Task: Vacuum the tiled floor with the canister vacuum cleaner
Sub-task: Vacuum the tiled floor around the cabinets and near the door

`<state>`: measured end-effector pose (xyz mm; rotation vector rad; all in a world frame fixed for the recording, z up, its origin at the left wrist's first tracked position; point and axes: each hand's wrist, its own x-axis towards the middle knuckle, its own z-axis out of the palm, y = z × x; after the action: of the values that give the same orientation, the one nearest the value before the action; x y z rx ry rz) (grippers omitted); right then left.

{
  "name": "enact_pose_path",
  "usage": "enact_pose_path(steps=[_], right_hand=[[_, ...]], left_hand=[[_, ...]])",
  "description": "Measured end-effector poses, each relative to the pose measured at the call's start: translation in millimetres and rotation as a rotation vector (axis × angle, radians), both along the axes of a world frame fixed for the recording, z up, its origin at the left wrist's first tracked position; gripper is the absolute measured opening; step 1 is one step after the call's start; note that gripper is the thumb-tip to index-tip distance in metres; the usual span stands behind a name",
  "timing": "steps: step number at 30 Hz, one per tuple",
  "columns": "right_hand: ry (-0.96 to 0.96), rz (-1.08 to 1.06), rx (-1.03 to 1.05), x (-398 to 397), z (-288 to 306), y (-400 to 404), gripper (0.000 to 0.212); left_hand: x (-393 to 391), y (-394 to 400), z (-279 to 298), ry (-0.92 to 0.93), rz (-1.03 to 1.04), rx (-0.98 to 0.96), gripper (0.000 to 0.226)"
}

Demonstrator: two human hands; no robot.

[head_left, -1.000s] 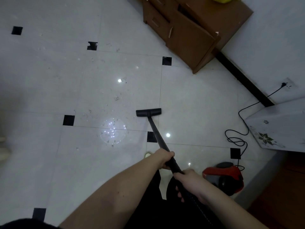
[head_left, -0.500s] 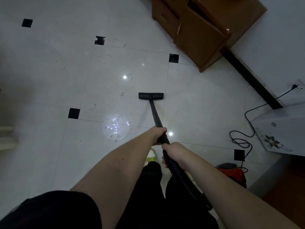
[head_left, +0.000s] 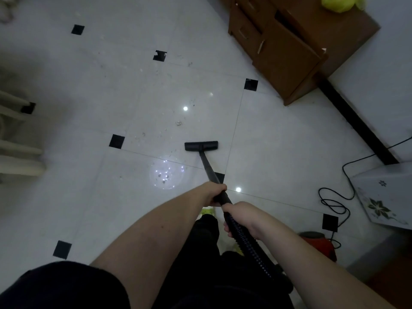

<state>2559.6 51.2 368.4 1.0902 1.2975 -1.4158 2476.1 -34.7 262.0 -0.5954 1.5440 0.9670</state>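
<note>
We saw a brown wooden cabinet (head_left: 287,52) against the wall, a yellow-green bag (head_left: 337,4) on top, and a black power cord (head_left: 334,202) coiled beside a white flowered box (head_left: 383,197). Our left hand (head_left: 214,192) gripped the black wand (head_left: 208,167); our right hand (head_left: 239,216) gripped the ribbed hose (head_left: 249,241). The floor nozzle (head_left: 201,146) lay on the tiled floor (head_left: 89,108) near scattered crumbs (head_left: 178,123), having been pulled back toward us since half a second before. The red canister (head_left: 318,244) sat behind our right forearm.

white floor (head_left: 278,141), black floor head (head_left: 201,146), brown cabinet (head_left: 287,54)
</note>
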Motion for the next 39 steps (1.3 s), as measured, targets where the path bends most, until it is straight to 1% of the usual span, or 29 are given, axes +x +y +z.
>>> enact_pose_path(steps=[6, 8, 11, 13, 15, 18, 23, 26, 29, 34, 37, 39], right_hand=[[-0.002, 0.153, 0.021, 48, 11, 4, 0.027], [-0.007, 0.174, 0.032, 68, 16, 6, 0.026], [-0.005, 0.267, 0.076, 97, 19, 10, 0.026], [-0.014, 0.298, 0.094, 113, 21, 13, 0.027], [-0.006, 0.327, 0.111, 122, 24, 14, 0.027], [0.009, 0.345, 0.119, 126, 32, 12, 0.026], [-0.017, 0.450, 0.113, 116, 36, 3, 0.029], [-0.034, 0.519, 0.108, 101, 33, -9, 0.029], [-0.037, 0.578, 0.112, 87, 29, -30, 0.027], [-0.039, 0.576, 0.125, 57, 26, -66, 0.024], [-0.039, 0.562, 0.112, 30, 20, -79, 0.029], [-0.048, 0.514, 0.110, 10, 13, -85, 0.026]], left_hand=[[61, -3, 11, -0.034, 0.066, -0.015, 0.020], [83, -1, 10, -0.043, 0.095, -0.017, 0.018], [117, 3, 7, -0.050, 0.141, -0.009, 0.010], [136, 5, 5, -0.065, 0.168, 0.000, 0.011], [149, 6, 5, -0.072, 0.212, 0.014, 0.015], [157, 3, 9, -0.061, 0.253, 0.028, 0.012], [156, -13, 11, -0.065, 0.323, 0.044, 0.010], [149, -28, 6, -0.078, 0.377, 0.045, 0.017], [138, -46, 2, -0.097, 0.413, 0.034, 0.012], [106, -75, -6, -0.099, 0.435, 0.029, 0.017], [77, -88, -7, -0.086, 0.434, 0.028, 0.008], [55, -95, -4, -0.081, 0.428, 0.037, 0.010]])
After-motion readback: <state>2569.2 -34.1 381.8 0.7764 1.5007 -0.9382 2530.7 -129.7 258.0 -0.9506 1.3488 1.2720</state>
